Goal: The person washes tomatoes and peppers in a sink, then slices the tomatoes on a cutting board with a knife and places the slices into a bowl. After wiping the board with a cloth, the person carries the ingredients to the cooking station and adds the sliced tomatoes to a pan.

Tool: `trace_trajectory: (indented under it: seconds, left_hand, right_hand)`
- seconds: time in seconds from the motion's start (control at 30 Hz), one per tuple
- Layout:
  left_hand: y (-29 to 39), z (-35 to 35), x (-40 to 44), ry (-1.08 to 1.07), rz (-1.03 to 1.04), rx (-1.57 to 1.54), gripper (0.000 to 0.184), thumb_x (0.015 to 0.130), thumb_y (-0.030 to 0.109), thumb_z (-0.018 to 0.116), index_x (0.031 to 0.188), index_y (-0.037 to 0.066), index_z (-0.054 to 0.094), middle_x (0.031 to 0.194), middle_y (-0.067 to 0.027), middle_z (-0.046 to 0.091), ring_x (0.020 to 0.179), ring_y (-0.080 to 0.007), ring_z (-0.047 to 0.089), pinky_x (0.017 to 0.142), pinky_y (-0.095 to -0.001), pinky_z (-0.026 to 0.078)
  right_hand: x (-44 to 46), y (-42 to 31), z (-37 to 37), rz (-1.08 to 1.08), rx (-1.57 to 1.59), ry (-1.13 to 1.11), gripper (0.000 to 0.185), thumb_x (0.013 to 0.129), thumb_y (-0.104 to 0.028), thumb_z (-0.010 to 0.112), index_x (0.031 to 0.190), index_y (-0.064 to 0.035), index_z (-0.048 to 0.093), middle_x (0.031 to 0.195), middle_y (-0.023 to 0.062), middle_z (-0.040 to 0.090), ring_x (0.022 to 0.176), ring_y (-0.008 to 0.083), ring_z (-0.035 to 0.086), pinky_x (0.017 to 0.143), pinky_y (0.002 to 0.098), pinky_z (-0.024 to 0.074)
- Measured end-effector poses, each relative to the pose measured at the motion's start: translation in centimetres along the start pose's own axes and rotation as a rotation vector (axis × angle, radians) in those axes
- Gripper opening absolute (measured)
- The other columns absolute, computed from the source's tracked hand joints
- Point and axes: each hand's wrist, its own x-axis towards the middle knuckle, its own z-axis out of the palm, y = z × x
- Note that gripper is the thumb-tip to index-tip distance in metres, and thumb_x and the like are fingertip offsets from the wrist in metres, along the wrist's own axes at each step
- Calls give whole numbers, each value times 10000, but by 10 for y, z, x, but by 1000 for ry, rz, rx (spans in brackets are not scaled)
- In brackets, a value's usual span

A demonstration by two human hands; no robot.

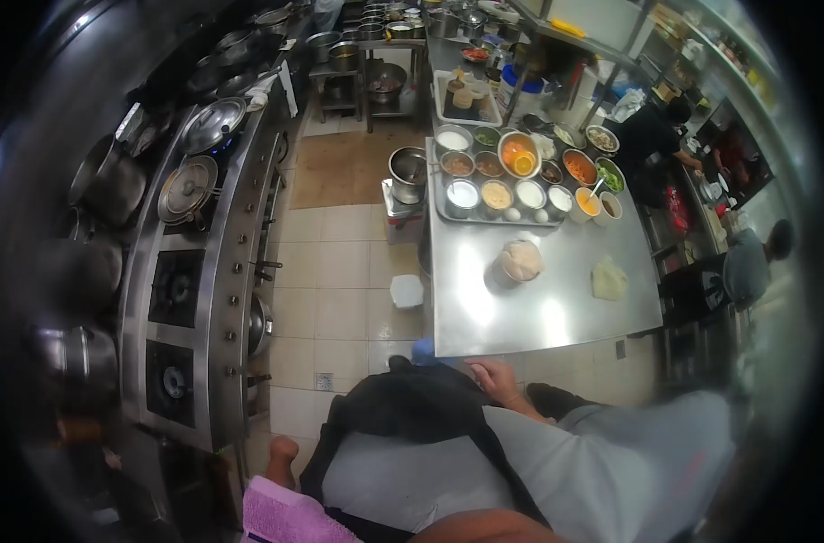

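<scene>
My right hand (497, 380) is in front of my black apron (403, 403), just below the near edge of the steel table (557, 326). Its fingers point left, slightly bent, and nothing shows in them. Low on the left, beside my body, is my left hand (284, 449), small and blurred, its fingers not readable. On the table stands a tub (519, 264) with a pale, lumpy content bulging over its rim. A pale greenish cloth (608, 279) lies to its right. Farther back, a metal tray (448, 204) carries several small containers and eggs (512, 214).
An orange bowl (519, 156) stands over the containers. The stove (204, 299) with burners and lidded pans runs along the left. A white stool-like object (407, 291) is on the tiled floor beside the table. Other people, one in grey (747, 267), are at the right.
</scene>
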Motion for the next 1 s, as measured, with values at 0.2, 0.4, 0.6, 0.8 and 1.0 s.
trace_trajectory:
  seconds: [0.2,0.4,0.6,0.8,1.0]
  left_hand:
    - [-18,-15,53,85,191,91,267,867,245,597,856,51,779,998,-171,764,947,-410,711,843,-519,568]
    - [-52,-116,126,483,241,13,234,856,322,680,785,115,763,823,-144,747,808,-355,731,725,-488,577]
    - [-44,-314,192,260,-209,-650,179,933,187,651,979,66,774,856,-143,759,740,-288,740,689,-415,600]
    - [-12,-444,317,369,127,-450,262,941,242,647,1115,101,781,1038,-167,768,973,-361,732,904,-439,579]
    - [61,-611,445,400,379,-529,329,958,278,671,1189,56,743,1177,-206,732,1027,-376,717,929,-448,565]
  right_hand:
    - [122,-52,8,-385,-177,-139,250,985,-190,678,1198,-76,742,885,118,732,734,277,702,696,364,553]
    - [244,-85,56,-356,31,3,478,923,-165,768,1382,-129,642,858,114,693,696,236,666,671,321,537]
    - [348,-97,75,-172,183,61,464,951,-162,743,1399,-130,627,803,106,654,671,217,627,673,322,527]
    - [499,-161,46,-402,-18,44,454,945,-183,747,1385,-150,642,781,97,648,664,245,644,654,355,528]
    - [622,-176,78,-275,-270,27,416,947,-250,714,1351,-168,660,973,116,743,854,299,726,772,425,571]
